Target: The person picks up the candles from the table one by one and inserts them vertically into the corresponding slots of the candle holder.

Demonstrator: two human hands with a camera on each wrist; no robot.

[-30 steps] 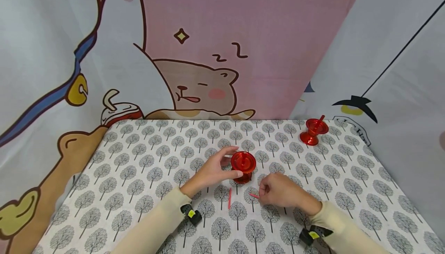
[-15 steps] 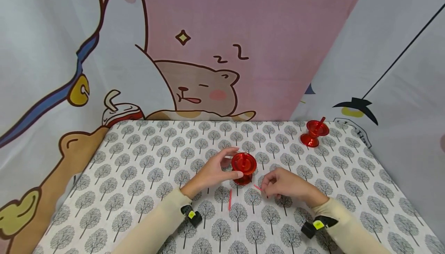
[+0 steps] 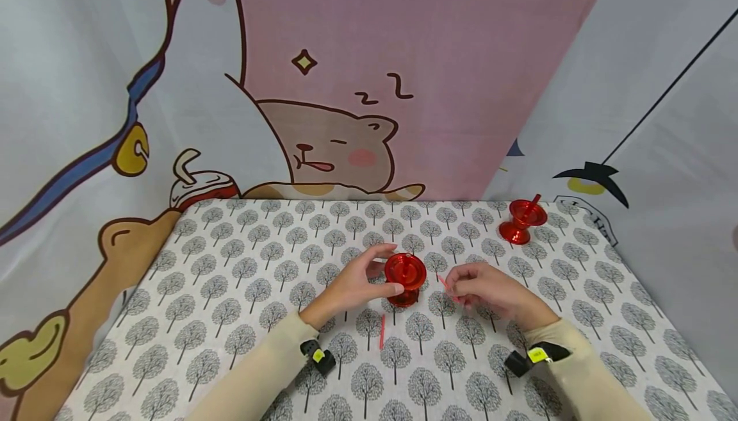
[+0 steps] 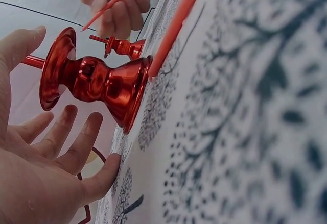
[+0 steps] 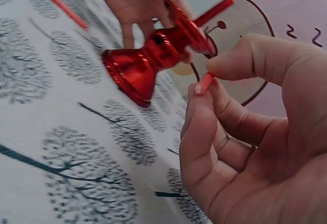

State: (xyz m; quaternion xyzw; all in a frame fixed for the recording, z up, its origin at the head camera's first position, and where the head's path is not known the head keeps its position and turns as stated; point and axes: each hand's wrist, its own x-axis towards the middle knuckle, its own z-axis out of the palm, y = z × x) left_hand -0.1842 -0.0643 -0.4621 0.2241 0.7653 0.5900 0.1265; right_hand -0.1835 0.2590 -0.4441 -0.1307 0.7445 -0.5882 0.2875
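A shiny red metal candle holder (image 3: 410, 279) stands upright on the tree-patterned cloth, a thin red candle (image 5: 217, 10) rising from its cup. Around its left side my left hand (image 3: 354, 282) is spread, the thumb in front and the fingers loosely extended behind. In the left wrist view those fingers lie apart from the stem. To the right of the holder, my right hand (image 3: 490, 289) pinches another thin red candle (image 5: 204, 82) between thumb and fingertips, raised above the cloth. One end of it pokes out, pale at the tip, in the right wrist view.
A loose red candle (image 3: 382, 332) lies on the cloth in front of the near holder. At the back right stands a second red candle holder (image 3: 515, 233) with a candle leaning in it. A cartoon-printed curtain (image 3: 450, 88) borders the table behind.
My right hand has moved up and slightly right with its candle, turning so the candle's free end points up and away. The left hand and the near holder stay put.
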